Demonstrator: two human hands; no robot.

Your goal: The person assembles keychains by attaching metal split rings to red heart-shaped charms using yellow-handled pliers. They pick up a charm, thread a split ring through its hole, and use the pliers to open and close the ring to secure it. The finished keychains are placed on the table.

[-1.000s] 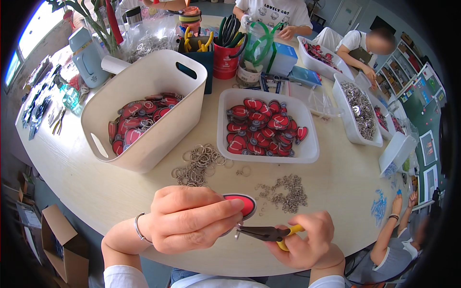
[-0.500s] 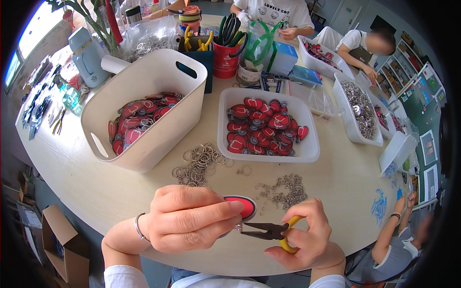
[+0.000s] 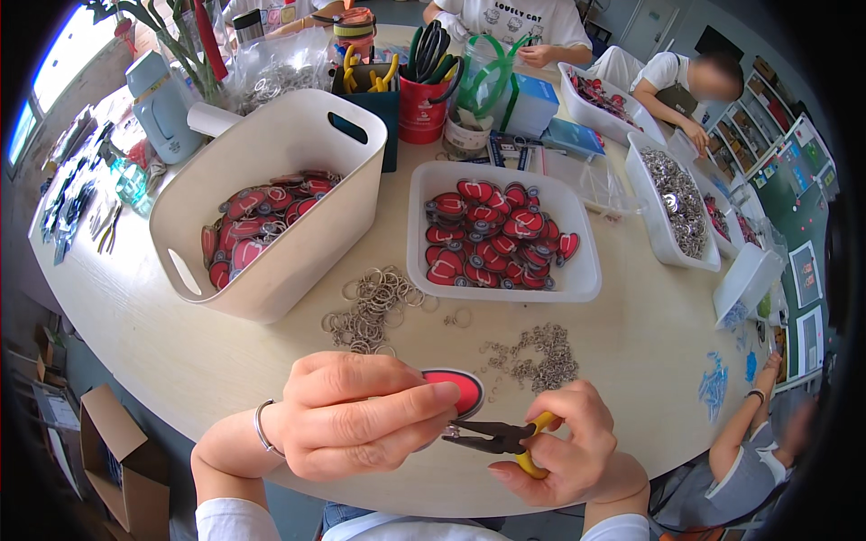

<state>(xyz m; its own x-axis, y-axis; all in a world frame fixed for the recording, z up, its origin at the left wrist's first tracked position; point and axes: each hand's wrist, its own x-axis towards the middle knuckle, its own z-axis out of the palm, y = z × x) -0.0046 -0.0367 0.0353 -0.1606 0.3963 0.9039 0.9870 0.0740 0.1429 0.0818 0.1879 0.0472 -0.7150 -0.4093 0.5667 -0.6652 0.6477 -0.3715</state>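
Note:
Between the fingers of my left hand is a red oval keychain charm with a dark, pale-edged rim. My right hand is closed around the yellow handles of black-jawed pliers. The plier tips meet a small metal link just below the charm; my fingers partly hide that joint. Beyond my hands lie a heap of split rings and a pile of small jump rings. A translucent tray and a white tub hold many more red charms.
Behind the tub stand a red can with tools, a blue bottle and a glass jar with green ribbon. At right is a bin of metal rings. Other people sit around the table. A cardboard box stands on the floor at left.
The pliers have shifted slightly left and the tips are closer to the link under the charm. My left hand has hardly moved. At right, another person's arm has lowered a little.

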